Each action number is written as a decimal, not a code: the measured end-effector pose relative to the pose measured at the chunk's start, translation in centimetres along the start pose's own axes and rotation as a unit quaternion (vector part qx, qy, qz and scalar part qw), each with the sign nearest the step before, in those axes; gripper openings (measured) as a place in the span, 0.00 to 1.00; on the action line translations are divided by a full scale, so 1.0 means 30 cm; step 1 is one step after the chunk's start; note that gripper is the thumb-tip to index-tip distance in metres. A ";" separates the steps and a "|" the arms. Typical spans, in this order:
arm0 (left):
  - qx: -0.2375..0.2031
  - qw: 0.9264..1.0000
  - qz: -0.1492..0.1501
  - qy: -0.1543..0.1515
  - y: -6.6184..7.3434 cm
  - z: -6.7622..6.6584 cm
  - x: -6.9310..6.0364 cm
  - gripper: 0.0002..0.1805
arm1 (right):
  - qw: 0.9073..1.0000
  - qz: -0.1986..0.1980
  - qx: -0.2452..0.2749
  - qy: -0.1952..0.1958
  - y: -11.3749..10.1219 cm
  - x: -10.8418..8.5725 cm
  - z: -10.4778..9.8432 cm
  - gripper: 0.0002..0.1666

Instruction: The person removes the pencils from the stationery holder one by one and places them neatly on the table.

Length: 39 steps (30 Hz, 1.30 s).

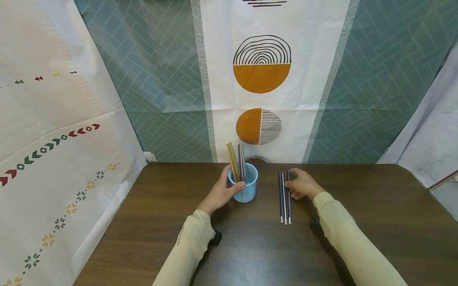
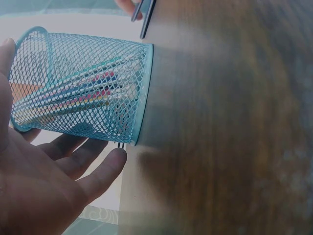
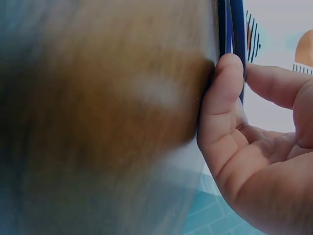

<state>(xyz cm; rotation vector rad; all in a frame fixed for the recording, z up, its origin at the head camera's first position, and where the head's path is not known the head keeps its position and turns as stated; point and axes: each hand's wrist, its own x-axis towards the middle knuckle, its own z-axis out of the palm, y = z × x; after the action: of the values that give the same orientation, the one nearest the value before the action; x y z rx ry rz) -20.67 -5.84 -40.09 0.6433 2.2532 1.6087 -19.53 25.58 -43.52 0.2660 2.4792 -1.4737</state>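
Table (image 1: 143, 246) — LH (image 1: 221, 194) holds cup (image 1: 252, 186), RH (image 1: 304, 184) pinches pencil (image 1: 289, 208).

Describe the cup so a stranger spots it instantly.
Near the far edge of the brown table, find the left hand. It holds the cup, left of three loose pencils; unlike those, the cup is round, light blue mesh.
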 end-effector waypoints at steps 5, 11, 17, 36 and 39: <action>0.000 1.000 -0.002 0.001 0.000 0.000 0.000 0.49 | 1.000 0.000 -0.016 0.008 -0.004 -0.007 0.005 0.41; 0.000 1.000 -0.004 0.002 0.000 0.000 0.000 0.49 | 0.998 -0.008 -0.061 0.024 -0.014 -0.016 0.010 0.38; 0.013 1.000 0.005 0.018 -0.109 0.013 0.050 0.44 | 0.998 -0.013 -0.062 0.026 -0.008 -0.008 0.010 0.37; 0.020 0.999 0.010 0.025 -0.118 0.013 0.055 0.44 | 0.984 -0.159 -0.030 0.073 -0.250 0.018 0.091 0.18; 0.021 0.999 0.012 0.024 -0.121 0.014 0.056 0.45 | 0.980 -0.176 -0.039 0.083 -0.282 0.020 0.113 0.17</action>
<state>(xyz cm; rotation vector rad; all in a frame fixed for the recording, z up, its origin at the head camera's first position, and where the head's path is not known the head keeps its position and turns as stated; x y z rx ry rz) -22.56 -5.61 -43.62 0.6510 2.3267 1.6081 -22.08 18.62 -38.19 -0.0741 2.8252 -1.5298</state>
